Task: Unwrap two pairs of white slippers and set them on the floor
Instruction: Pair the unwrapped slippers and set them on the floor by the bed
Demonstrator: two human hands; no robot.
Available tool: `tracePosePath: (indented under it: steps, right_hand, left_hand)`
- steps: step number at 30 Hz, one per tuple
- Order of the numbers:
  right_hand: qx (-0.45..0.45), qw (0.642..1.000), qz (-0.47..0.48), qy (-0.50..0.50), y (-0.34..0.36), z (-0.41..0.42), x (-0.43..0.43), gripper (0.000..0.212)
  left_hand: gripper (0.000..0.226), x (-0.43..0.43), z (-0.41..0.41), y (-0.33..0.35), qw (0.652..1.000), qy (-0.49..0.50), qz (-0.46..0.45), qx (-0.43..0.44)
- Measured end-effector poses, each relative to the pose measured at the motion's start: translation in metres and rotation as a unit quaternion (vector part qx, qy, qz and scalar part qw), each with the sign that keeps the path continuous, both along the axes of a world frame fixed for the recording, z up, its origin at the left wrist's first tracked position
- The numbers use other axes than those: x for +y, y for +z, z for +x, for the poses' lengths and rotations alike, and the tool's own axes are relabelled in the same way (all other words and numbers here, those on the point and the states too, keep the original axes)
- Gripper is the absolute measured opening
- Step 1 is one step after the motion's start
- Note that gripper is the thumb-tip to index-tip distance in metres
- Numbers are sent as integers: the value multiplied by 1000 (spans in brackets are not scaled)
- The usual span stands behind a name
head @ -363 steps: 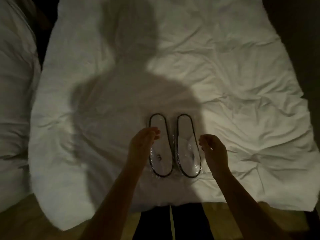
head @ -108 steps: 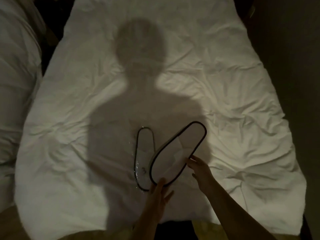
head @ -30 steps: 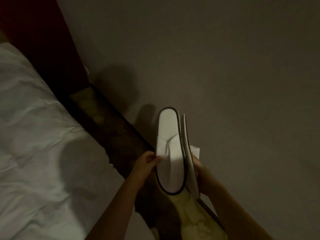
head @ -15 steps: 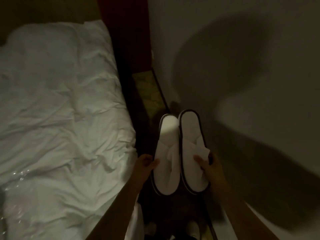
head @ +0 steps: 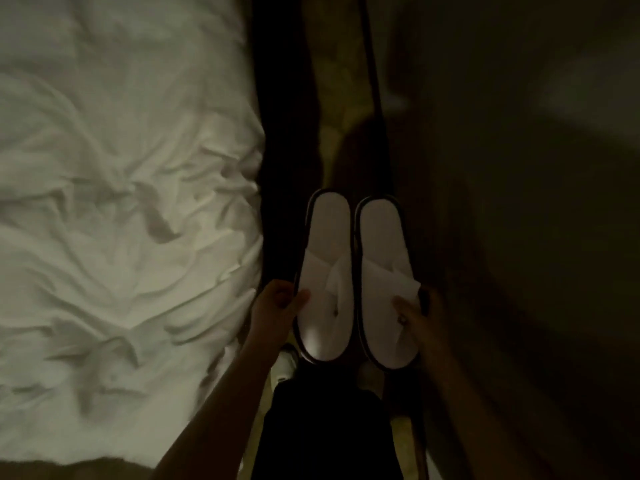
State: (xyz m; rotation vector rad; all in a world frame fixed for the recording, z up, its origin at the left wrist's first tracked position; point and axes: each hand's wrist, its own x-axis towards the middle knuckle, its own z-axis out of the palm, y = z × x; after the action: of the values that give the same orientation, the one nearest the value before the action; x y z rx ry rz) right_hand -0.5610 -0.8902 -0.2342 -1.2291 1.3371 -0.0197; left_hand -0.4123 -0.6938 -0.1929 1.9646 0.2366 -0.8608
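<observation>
Two unwrapped white slippers with dark trim lie side by side in front of me, over the narrow strip of floor between bed and wall. My left hand pinches the outer edge of the left slipper. My right hand grips the right slipper at its strap, thumb on top. Whether their soles touch the floor I cannot tell. The second pair is out of view.
A bed with a rumpled white duvet fills the left side. A dim wall rises on the right with a dark skirting line. My dark trousers and light shoes show below the slippers.
The view has tilted further down. Both hands have carried the pair lower along the gap between bed and wall, and the slippers stay side by side.
</observation>
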Motion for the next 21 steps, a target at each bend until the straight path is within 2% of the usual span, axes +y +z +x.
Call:
tracePosePath:
  steps: [5, 8, 10, 14, 17, 21]
  right_hand:
    - [33, 999, 38, 5, -111, -19, 19, 67]
    - [46, 997, 40, 36, -175, -26, 29, 62]
    - [55, 996, 37, 54, -217, -27, 36, 61]
    - [62, 994, 32, 80, -297, -18, 42, 65]
    - [66, 994, 25, 86, -349, -10, 44, 66]
    - [86, 992, 42, 77, -411, -2, 43, 72]
  left_hand:
    - [29, 12, -20, -126, 995, 40, 5, 93]
    - [23, 24, -34, -196, 989, 55, -1, 134]
    - [13, 32, -45, -241, 988, 60, 6, 140]
    - [15, 36, -50, -323, 988, 83, 4, 132]
    - [41, 35, -44, -373, 988, 87, 8, 124]
    - [47, 35, -38, -434, 986, 103, 27, 130]
